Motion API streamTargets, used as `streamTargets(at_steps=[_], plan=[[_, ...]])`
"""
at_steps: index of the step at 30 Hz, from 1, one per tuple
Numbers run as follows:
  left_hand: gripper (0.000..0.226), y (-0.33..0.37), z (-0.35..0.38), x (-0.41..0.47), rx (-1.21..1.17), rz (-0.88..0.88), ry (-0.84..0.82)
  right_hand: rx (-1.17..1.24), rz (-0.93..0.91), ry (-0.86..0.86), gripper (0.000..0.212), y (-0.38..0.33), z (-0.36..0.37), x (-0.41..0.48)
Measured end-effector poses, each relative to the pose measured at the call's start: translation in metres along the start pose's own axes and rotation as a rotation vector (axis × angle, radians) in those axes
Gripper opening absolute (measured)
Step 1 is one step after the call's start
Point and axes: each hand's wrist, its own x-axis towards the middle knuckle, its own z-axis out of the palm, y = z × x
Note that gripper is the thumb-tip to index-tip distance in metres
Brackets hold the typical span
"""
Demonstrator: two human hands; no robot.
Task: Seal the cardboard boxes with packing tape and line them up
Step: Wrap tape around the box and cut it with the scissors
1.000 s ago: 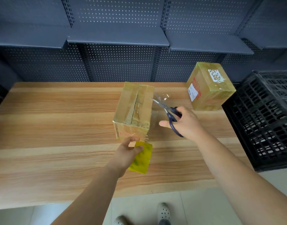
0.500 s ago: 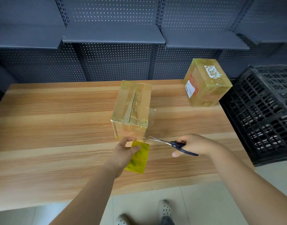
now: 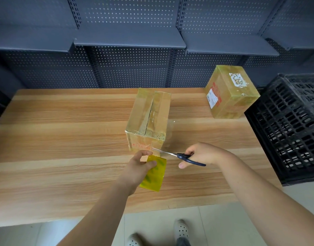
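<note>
A wooden table (image 3: 64,139) runs across the view, with dark pegboard shelving (image 3: 127,41) behind it. Near the table's middle stands a box (image 3: 149,119), its top flaps closed with a dark seam between them and glossy tape over the top.

Just in front of the box, the left hand (image 3: 137,167) grips a yellow tape roll (image 3: 153,174), thumb on top and fingers curled around it. A clear strip of tape runs up from the roll to the box's near face.

The scissors (image 3: 177,155) point left, their blade tips at that strip, close to the box's lower near edge. How far the blades stand apart cannot be told. The right hand (image 3: 204,154) holds the dark handles, fingers closed through and around them, one finger stretched out beneath.

Further right, at the table's far corner, a second box (image 3: 230,93) sits well apart from the first, wrapped in tape and bearing labels. A black crate (image 3: 291,128) stands just beside the table's right edge.
</note>
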Motion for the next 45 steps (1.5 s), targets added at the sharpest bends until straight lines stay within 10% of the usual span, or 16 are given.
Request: streamTargets(at_steps=[45], plan=[[0.021,0.006,-0.002,0.001,0.026,0.002,0.034,-0.063,0.000,-0.002,0.046,-0.020,0.006,0.006]])
